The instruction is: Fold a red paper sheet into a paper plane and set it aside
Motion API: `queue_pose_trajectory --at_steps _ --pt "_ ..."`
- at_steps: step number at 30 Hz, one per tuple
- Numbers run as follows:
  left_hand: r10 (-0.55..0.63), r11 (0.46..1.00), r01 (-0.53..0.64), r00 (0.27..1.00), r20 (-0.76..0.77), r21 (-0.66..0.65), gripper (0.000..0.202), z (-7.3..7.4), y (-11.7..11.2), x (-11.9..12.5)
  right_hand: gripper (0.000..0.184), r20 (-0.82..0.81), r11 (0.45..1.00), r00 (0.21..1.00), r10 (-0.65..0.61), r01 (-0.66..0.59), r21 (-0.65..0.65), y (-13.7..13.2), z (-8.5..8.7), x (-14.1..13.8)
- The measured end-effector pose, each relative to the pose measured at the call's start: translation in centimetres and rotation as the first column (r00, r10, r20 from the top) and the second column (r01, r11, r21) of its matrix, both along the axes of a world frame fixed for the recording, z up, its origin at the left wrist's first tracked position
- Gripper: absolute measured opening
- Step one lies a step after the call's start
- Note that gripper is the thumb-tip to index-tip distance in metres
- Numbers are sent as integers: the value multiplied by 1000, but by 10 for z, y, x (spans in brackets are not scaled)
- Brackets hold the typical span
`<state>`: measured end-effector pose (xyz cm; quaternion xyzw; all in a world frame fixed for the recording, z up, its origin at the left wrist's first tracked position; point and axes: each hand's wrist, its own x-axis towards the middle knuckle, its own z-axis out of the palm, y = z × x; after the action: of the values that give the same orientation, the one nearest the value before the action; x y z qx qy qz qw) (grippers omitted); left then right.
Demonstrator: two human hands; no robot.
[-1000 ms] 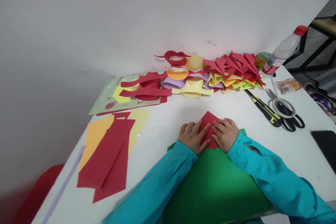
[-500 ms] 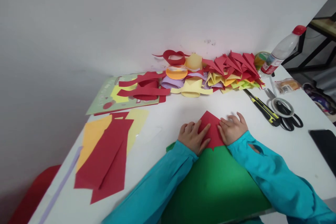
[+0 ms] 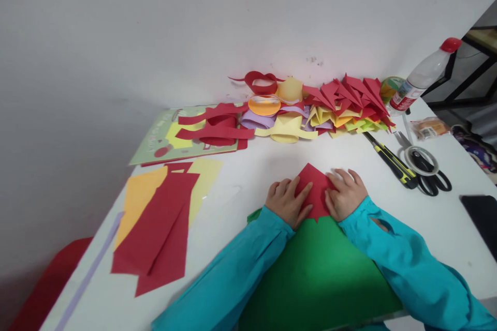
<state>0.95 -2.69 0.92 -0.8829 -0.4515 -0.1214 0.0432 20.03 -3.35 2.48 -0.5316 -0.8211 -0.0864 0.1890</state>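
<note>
Head view: two hands in blue-green sleeves at work on a small piece of red paper (image 3: 317, 194), set near the middle of the white worktop (image 3: 223, 217). Paper has a pointed top; small tip at its lower edge shows against a large green sheet (image 3: 310, 279) nearest the person.

Left hand (image 3: 286, 201): laid palm down over the paper's left part, fingers spread, thumb apart from forefinger. Right hand (image 3: 347, 195): at the paper's right edge, thumb and forefinger touching it, other fingers bent and lifted; whether it pinches or only presses, cannot tell.

Off to the left: overlapping red sheets (image 3: 163, 227) over an orange sheet (image 3: 143, 191) and a pale yellow sheet (image 3: 207, 178). Purple strip (image 3: 91, 271) along the worktop's left edge.

Farther back, by the wall (image 3: 155, 31): a pale green book (image 3: 153, 137) with red paper cutouts (image 3: 215, 133) on it; beside that, paper bands in several colours, a yellow crown (image 3: 287, 126) in front; then a heap of folded red paper (image 3: 345, 94) above yellow and green folded pieces.

Right side: clear bottle (image 3: 425, 71) with red cap; small packet (image 3: 429, 128) near it. Box cutter (image 3: 392, 161) just beside black-handled scissors (image 3: 430, 184), tape ring (image 3: 409, 156) lying over the scissors. Flat black object (image 3: 481, 217) at the far right
</note>
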Motion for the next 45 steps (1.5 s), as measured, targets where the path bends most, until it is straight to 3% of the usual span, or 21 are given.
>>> queue_pose_trajectory --at_steps 12,20,23,27,31,39,45 --pt "11 999 -10 999 31 -33 47 2 0 -2 20 16 990 996 -90 88 106 -28 -9 42" --pt "21 998 -20 1000 18 -60 46 -1 2 -4 17 -2 970 985 -172 170 173 -24 -12 51" --pt "20 999 -19 1000 8 -46 47 -3 2 -4 22 1 985 998 -69 68 161 -18 -8 43" --pt "4 1000 -4 1000 11 -10 48 -6 2 -4 38 42 993 992 121 -120 -8 -2 -5 16" --pt "-6 1000 6 1000 26 4 49 -9 2 -8 32 21 967 970 242 -240 -80 17 -12 0" --pt "-41 999 40 996 75 16 43 -12 -4 -31 26 -77 967 964 255 -255 12 22 -25 4" --pt "-53 999 54 989 141 -5 29 -7 -12 -53 22 -247 962 930 271 -252 106 28 -32 1"
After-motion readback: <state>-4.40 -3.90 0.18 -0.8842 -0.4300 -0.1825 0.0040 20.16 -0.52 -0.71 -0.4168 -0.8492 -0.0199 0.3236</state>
